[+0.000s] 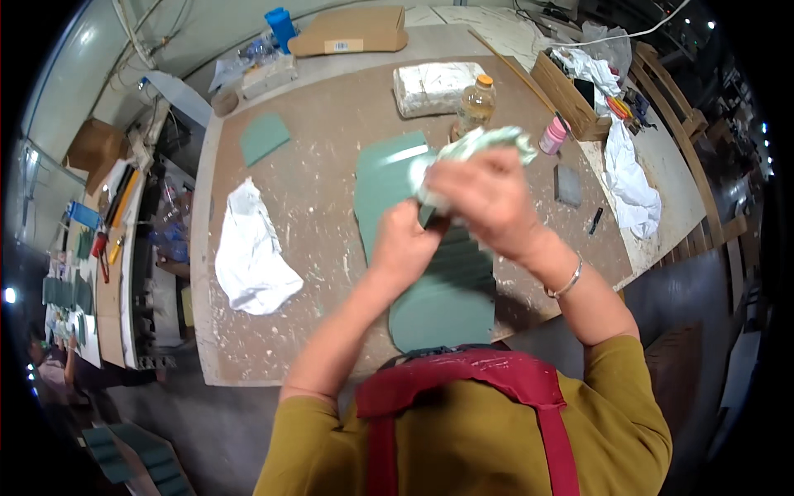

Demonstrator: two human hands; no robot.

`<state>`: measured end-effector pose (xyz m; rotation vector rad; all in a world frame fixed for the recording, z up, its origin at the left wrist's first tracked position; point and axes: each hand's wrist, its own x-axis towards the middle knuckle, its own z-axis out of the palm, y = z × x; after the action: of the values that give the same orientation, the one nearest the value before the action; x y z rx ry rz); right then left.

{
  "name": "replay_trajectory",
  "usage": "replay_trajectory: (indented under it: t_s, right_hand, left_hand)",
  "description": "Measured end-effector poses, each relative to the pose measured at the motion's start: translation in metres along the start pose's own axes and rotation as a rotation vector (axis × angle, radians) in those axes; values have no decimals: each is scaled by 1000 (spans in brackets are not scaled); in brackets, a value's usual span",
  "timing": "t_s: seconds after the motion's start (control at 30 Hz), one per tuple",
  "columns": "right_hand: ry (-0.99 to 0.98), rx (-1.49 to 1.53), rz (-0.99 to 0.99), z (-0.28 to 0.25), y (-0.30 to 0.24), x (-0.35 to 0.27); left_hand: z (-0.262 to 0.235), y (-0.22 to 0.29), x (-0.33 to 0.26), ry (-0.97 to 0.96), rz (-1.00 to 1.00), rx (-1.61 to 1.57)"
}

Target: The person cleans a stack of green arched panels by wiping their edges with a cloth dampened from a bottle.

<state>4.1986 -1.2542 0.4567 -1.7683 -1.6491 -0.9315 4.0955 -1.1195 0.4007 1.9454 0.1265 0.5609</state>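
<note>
My right hand (488,194) is closed around a crumpled white-and-green cloth (496,142), smeared by motion. Just left of it and lower, my left hand (404,240) is closed, with a dark edge showing between the two hands; what it grips is mostly hidden. Beneath both hands lie flat green panels: one (380,174) reaches out to the far side, and another with a rounded near end (442,314) extends toward my body. My forearms cover part of them.
On the speckled brown tabletop are a white cloth (252,256), a green piece (265,139), a wrapped white block (430,87), an orange-capped bottle (477,103), a pink bottle (552,135) and a grey block (567,184). A wooden box (571,99) and cardboard box (347,31) stand farther back.
</note>
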Motion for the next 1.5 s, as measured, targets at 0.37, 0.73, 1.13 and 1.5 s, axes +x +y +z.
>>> replay_trajectory:
  t_s: [0.37,0.73,1.13,1.5]
  right_hand:
    - [-209,884,930,-35,21,-36]
    - [-921,585,729,-51,-23,-103]
    - [-1214,853,1161,-26,-39,-180]
    - [-851,1030,1218,3,-30,-139]
  left_hand:
    - [-14,31,-16,208,-114,-1057]
    - [-38,-26,-143,-189,-419,-107]
    - [-12,-60,-175,-114,-357,332]
    - [-33,-43,-124,-88,-498,347]
